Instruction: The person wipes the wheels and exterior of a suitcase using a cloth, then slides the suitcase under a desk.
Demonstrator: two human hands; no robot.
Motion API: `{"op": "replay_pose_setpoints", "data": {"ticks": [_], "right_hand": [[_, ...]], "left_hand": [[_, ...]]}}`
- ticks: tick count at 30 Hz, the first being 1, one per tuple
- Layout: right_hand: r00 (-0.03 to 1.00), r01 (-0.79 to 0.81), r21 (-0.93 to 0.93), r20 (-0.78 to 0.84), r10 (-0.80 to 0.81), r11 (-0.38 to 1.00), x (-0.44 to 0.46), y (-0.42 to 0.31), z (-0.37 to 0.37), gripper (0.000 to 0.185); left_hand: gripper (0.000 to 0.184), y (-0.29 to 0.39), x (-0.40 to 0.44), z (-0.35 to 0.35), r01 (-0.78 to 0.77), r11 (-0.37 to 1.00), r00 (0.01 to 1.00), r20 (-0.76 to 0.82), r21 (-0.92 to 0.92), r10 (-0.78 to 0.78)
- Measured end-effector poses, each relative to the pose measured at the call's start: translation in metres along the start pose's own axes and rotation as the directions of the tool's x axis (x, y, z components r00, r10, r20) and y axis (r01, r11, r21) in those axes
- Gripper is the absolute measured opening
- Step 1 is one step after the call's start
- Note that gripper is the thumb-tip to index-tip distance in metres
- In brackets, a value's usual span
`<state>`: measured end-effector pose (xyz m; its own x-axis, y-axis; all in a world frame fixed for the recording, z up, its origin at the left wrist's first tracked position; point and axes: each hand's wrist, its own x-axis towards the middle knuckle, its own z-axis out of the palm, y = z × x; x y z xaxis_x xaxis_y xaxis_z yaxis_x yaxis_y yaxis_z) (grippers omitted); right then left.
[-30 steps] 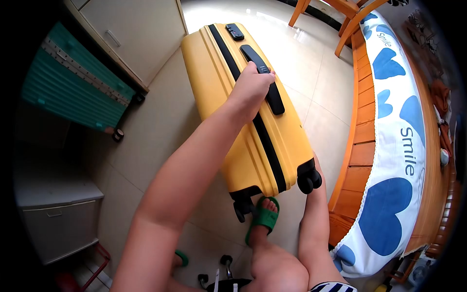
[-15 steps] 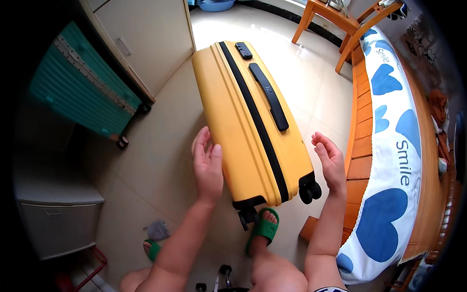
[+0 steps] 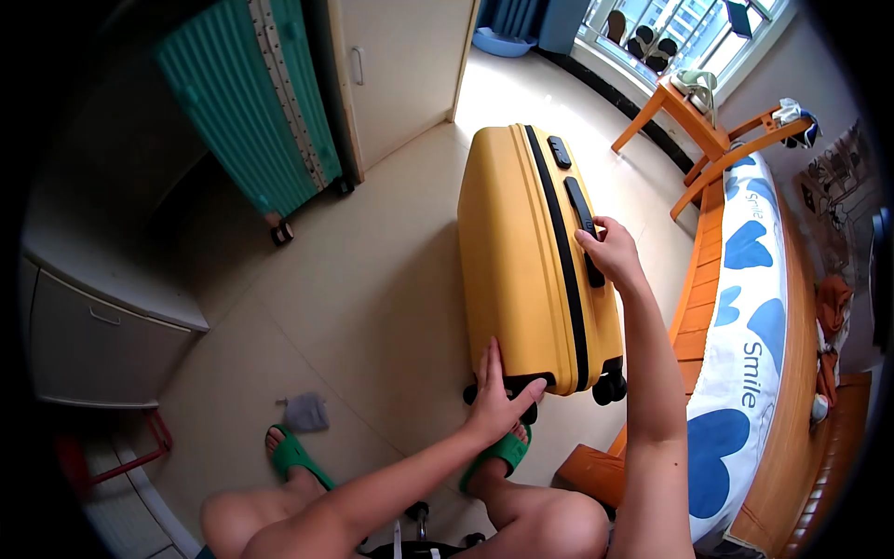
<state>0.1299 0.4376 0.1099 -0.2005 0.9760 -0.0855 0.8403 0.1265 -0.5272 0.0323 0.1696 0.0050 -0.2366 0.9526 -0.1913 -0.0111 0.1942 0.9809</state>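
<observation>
A yellow hard-shell suitcase [image 3: 507, 252] with a black zip band stands on its wheels before me, its near end towards my legs. My right hand [image 3: 610, 252] is closed on the black carry handle [image 3: 579, 203], thumb and fingers on opposite sides of it. At the lower near corner, my left hand [image 3: 494, 410] lies against the shell, fingers stretched along the side and thumb spread apart across the near end. Part of a black wheel [image 3: 610, 387] shows at the right corner; the wheels by my left hand are partly covered.
A wooden bench [image 3: 697, 317] with a heart-print cover [image 3: 745, 252] runs along the right. A teal suitcase [image 3: 251, 112] stands left beside a cabinet [image 3: 405, 74]. A grey cloth [image 3: 305, 412] lies by my green slippers [image 3: 296, 456]. A wooden chair [image 3: 694, 116] is at the back.
My right hand has taken hold of the handle. My left hand has moved down to the suitcase's lower corner. The view has shifted, now showing more of the window, and the suitcase appears turned more upright.
</observation>
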Motion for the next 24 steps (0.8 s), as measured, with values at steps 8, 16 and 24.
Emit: {"op": "replay_pose_setpoints", "data": {"ticks": [8,16,24], "right_hand": [[0.987,-0.16,0.118,0.023,0.158,0.98,0.04,-0.015,0.013,0.028],[0.997,-0.072,0.396,0.015,0.072,0.915,0.009,-0.051,0.027,0.017],[0.991,0.041,0.28,-0.131,-0.004,0.959,-0.032,-0.119,0.063,0.022]], "left_hand": [[0.116,0.044,-0.017,-0.011,0.557,0.728,0.83,0.309,-0.4,-0.465],[0.075,0.001,-0.025,-0.014,0.315,0.611,0.935,0.127,-0.726,-0.332],[0.054,-0.029,-0.04,-0.071,0.302,0.633,0.943,0.129,-0.713,-0.305]]}}
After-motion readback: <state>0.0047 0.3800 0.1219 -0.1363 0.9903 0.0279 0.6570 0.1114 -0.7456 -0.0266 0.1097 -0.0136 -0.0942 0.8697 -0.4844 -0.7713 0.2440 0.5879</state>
